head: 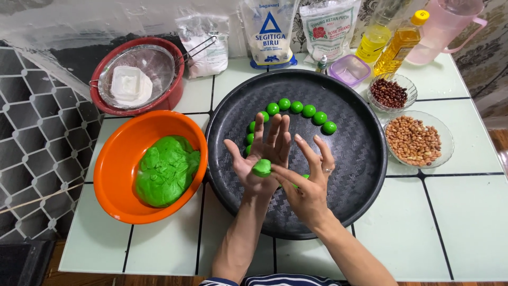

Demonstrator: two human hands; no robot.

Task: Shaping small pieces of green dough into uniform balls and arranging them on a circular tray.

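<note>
My left hand (263, 153) is held palm up over a round black tray (349, 148), fingers spread, with a small piece of green dough (261, 168) resting on the palm. My right hand (308, 180) lies beside it, its fingers touching the dough piece. Several green dough balls (296, 107) form a curved row on the tray's far side. An orange bowl (119, 159) to the left holds a big lump of green dough (166, 170).
A red bowl with a metal sieve (138, 71) stands at the back left. Flour bags (270, 32), oil bottles (398, 42), a pink jug (447, 26), a small purple box (349, 70) and two glass bowls of beans (390, 92) and peanuts (414, 140) line the back and right of the tiled table (450, 222).
</note>
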